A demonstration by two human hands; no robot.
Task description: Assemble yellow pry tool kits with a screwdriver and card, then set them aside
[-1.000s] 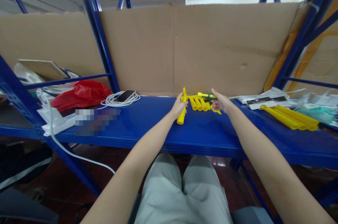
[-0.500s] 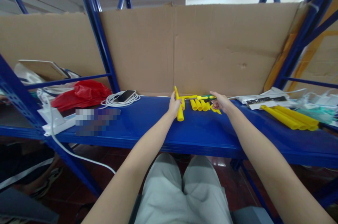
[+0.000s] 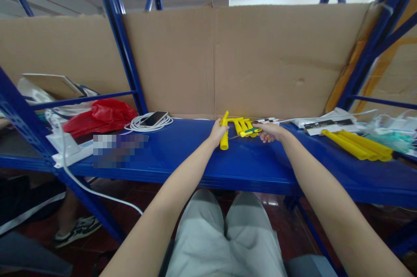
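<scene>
My left hand (image 3: 216,133) is closed round a yellow tube-like plastic piece (image 3: 224,143), held tilted above the blue shelf, its wider end toward me. In my right hand (image 3: 272,131) is a screwdriver (image 3: 248,132) with a yellow and green handle. Its thin shaft points left at the lower part of the held piece; whether the tip touches it I cannot tell. Just behind the screwdriver, several similar yellow pieces (image 3: 239,126) lie side by side on the shelf, partly covered by the tool and my right hand.
A cardboard panel (image 3: 276,59) stands behind the blue shelf (image 3: 182,155). To the left are a phone (image 3: 156,118) on a coiled white cable, and a red bag (image 3: 104,116). Longer yellow tubes (image 3: 361,146) and a white package (image 3: 332,121) lie right. Another person's shoe (image 3: 80,230) shows below left.
The screwdriver has swung down and toward me, its shaft now lower beside the held piece. My left hand has tilted that piece slightly. The other person's foot at lower left has moved right.
</scene>
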